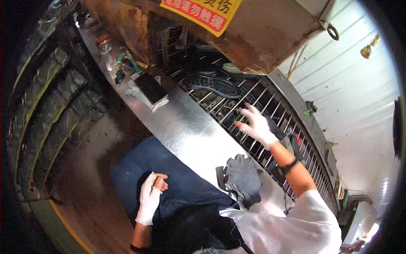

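Observation:
My right hand (256, 125), in a white glove with bare fingertips, reaches over a metal bar rack (264, 99) with its fingers spread. It holds nothing. Just beyond those fingers a black shoe sole (213, 86) lies on the bars, tread side up. Behind it is a pale greenish sole (231, 68), partly covered by the brown metal hood. Over my dark blue lap, my left hand (151, 197) is curled closed in a similar glove. A thin dark edge shows at its fingers, too small to name.
Between me and the rack runs a shiny metal ledge (177, 120). On it lie a black phone (150, 88) on a cloth, a glass jar (105, 51), small tools and a grey glove-like bundle (244, 180). A rusty hood (270, 38) overhangs the rack. Shelves of dark shoe-shaped pieces (55, 97) stand left.

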Available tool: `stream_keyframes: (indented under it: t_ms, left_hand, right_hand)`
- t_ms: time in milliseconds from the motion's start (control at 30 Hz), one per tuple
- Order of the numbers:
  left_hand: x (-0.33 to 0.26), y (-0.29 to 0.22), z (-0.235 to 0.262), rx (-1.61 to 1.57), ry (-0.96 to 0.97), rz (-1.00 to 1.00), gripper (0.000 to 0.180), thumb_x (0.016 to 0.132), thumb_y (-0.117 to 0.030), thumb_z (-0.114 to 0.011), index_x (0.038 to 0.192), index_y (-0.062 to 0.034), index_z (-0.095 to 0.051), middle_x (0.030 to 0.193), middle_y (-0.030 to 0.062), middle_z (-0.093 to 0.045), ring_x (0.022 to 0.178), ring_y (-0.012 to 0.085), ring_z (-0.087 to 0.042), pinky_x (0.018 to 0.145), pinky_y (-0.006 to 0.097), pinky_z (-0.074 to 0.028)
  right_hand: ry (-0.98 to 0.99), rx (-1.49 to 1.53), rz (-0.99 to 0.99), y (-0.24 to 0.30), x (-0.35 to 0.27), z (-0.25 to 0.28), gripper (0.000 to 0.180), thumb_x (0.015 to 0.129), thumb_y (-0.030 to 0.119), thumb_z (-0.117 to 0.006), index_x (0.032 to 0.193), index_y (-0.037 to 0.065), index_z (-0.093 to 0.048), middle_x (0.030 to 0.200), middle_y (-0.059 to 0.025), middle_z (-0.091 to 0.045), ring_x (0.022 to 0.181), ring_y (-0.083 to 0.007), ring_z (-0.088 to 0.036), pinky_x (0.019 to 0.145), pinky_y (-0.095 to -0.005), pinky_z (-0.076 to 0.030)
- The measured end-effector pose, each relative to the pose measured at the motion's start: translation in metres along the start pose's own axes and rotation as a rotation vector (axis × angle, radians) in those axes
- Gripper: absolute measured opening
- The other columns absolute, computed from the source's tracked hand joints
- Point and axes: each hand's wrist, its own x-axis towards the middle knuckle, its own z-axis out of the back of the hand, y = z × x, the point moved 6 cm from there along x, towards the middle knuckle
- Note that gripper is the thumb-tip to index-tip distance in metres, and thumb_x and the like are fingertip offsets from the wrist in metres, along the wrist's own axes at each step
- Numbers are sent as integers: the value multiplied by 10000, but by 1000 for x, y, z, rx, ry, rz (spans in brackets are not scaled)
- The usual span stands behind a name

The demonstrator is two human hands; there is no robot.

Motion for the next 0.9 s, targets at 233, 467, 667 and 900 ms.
stream_keyframes:
  t_ms: [233, 467, 667, 900]
  left_hand:
    - [-2, 12, 0, -68, 2, -21, 339, 1016, -323, -512, 1050, -3, -617, 795, 33, -609, 720, 93, -573, 697, 240, -477]
    - [-16, 17, 5, -49, -48, -65, 333, 1025, -289, -501, 1118, 2, -636, 867, 52, -654, 790, 114, -620, 732, 250, -496]
    - [-4, -61, -46, -273, 110, -227, 484, 962, -174, -600, 1388, -13, -438, 1245, 134, -593, 1127, 195, -576, 979, 303, -453]
    - [-6, -41, -35, -559, -22, 74, 270, 935, -147, -639, 1170, -21, -598, 1062, 30, -654, 970, 130, -584, 894, 289, -458]
  right_hand:
    - [-146, -234, 63, 17, 118, -97, 393, 839, 395, -629, 1068, 85, -707, 1465, -227, -415, 1314, -389, -406, 1063, -484, -343]
    - [75, -265, 35, 64, 90, -45, 341, 884, 353, -546, 809, 83, -740, 872, -197, -679, 803, -354, -665, 745, -445, -534]
    - [491, 727, -70, 180, 31, 74, 548, 936, 578, -539, 854, 63, -708, 658, -48, -681, 566, -135, -653, 533, -269, -514]
    - [367, 392, 442, 169, 82, 26, 495, 838, 390, -680, 1180, 37, -618, 961, -193, -675, 913, -350, -665, 864, -423, -521]
